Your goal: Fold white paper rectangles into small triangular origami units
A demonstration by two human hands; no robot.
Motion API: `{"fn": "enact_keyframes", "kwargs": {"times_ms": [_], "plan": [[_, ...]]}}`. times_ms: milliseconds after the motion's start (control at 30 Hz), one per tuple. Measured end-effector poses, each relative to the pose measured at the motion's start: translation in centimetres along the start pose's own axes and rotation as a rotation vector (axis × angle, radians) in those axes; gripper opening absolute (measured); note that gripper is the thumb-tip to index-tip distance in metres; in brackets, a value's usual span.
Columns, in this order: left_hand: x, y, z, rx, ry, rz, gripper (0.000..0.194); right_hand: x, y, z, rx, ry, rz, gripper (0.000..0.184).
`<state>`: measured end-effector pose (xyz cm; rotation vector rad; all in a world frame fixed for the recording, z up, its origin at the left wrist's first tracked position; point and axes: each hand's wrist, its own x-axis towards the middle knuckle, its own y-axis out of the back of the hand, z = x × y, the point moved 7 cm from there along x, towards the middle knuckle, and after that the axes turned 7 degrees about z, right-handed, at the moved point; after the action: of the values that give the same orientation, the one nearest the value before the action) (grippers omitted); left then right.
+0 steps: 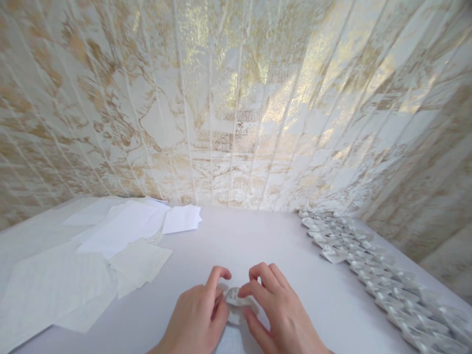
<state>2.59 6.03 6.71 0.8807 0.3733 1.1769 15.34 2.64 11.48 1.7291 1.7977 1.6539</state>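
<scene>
I'm pinching crinkled, printed paper (234, 296) between my left hand (218, 300) and curled right hand (245, 301).

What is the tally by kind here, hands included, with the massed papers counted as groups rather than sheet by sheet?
Hands, left hand and right hand: 2
Folded paper at the fingers: 1
Spread of loose sheets: 1
Bank of folded pieces: 1
Total: 5
Pieces within groups overlap too much to count.
</scene>
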Motion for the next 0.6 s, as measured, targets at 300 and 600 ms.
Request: {"fn": "enact_keyframes", "kwargs": {"times_ms": [300, 600], "plan": [[-1.1, -0.4, 1.4, -0.157, -0.131, 0.053, 0.024, 0.2, -0.5, -0.5, -0.246, 0.122, 0.077, 0.024], [-1.0, -0.6, 0.7, -0.117, -0.178, 0.149, 0.021, -0.3, 12.5, 6.7, -0.657, -0.03, -0.024, 0.016]]}}
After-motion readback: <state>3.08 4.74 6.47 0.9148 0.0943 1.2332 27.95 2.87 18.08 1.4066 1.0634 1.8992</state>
